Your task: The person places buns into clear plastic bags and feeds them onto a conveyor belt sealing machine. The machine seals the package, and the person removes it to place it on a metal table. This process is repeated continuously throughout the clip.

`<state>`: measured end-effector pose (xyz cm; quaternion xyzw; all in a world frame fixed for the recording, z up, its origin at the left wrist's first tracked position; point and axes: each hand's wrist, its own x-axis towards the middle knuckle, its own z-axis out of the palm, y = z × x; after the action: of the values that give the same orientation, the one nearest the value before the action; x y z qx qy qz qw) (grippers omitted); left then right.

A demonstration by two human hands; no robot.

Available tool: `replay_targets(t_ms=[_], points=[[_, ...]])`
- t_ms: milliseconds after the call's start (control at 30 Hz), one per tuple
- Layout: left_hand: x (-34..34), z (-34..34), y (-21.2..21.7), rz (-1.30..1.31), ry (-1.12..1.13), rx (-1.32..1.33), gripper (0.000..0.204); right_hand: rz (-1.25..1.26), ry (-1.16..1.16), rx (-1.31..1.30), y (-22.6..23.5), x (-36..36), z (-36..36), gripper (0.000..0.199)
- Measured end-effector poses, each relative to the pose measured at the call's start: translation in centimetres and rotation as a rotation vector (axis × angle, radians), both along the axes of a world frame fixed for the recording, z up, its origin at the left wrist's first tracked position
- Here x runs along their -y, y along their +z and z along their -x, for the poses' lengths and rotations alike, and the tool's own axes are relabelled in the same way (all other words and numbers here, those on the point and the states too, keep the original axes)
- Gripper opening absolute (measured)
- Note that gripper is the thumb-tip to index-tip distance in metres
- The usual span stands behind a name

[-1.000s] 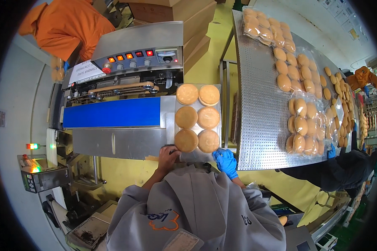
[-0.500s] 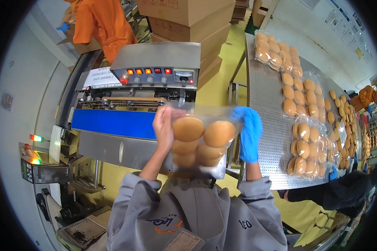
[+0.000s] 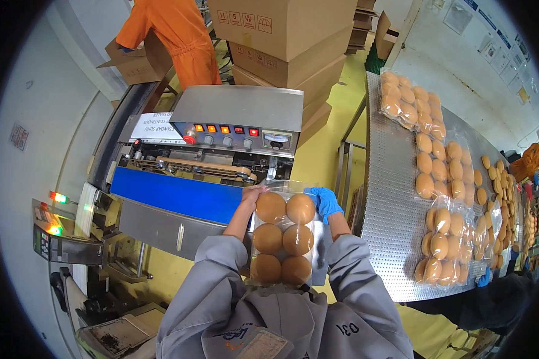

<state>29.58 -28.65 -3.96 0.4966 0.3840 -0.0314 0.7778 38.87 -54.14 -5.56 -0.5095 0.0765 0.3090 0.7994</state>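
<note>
Presently, left hand [image 3: 253,194] bare, fingers closed on the upper left corner of a clear bag of six buns [image 3: 283,238], held up over the sealing machine [image 3: 221,155]. Right hand [image 3: 324,201], blue-gloved, pinches the corner at 2 o'clock.

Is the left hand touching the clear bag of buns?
Touching. The head view shows the left hand pinching the top corner of the bag of buns.

Golden-brown buns [image 3: 284,238] fill a clear bag. The right hand [image 3: 324,201] wears a blue glove; the conveyor belt [image 3: 179,196] is blue too.
</note>
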Motion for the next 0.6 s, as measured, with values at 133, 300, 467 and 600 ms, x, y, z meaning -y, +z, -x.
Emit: replay_targets(t_ms=[133, 300, 467, 600], points=[[-1.3, 1.1, 0.2, 0.097, -0.002, 0.098, 0.017, -0.074, -0.18, -0.081, 0.9, -1.9, 1.2, 0.015], [1.6, 0.6, 1.2, 0.11, 0.12, 0.024, 0.016, 0.05, -0.394, 0.219, 1.3, -0.4, 2.3, 0.014], [3.5, 0.6, 0.6, -0.141, 0.228, 0.013, 0.011, 0.202, -0.507, 0.235, 0.9, 0.7, 2.5, 0.015], [1.0, 1.0, 1.7, -0.182, 0.176, -0.004, 0.01, 0.243, -0.434, 0.273, 2.3, -0.4, 2.9, 0.01]])
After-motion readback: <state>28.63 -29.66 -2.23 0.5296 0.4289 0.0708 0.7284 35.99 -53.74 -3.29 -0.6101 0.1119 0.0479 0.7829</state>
